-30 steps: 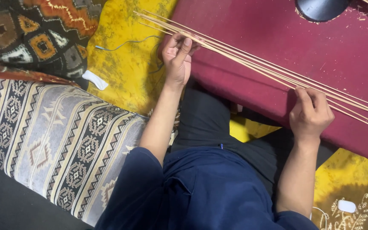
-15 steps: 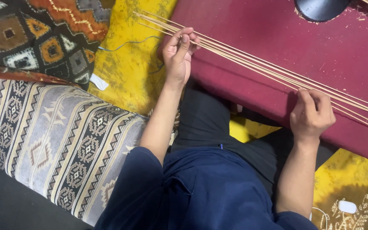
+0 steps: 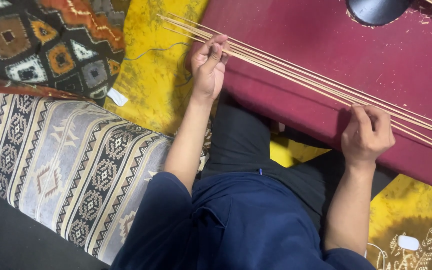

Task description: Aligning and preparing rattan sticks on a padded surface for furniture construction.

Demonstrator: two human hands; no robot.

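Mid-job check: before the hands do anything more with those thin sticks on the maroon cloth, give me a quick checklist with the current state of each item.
1. Left hand has hold of the bundle of thin sticks: ok, thumb and fingers pinch it close to its far end.
2. Right hand on the bundle: ok, fingers rest over the sticks lower down.
3. Sticks supported: ok, they lie across the maroon cloth.
4. Sticks aligned: not ok, they fan apart slightly at the left end.
5. Surface free of debris: not ok, pale shavings lie scattered on the cloth close to the dark round object.
6. Stick count: cannot tell, they overlap.
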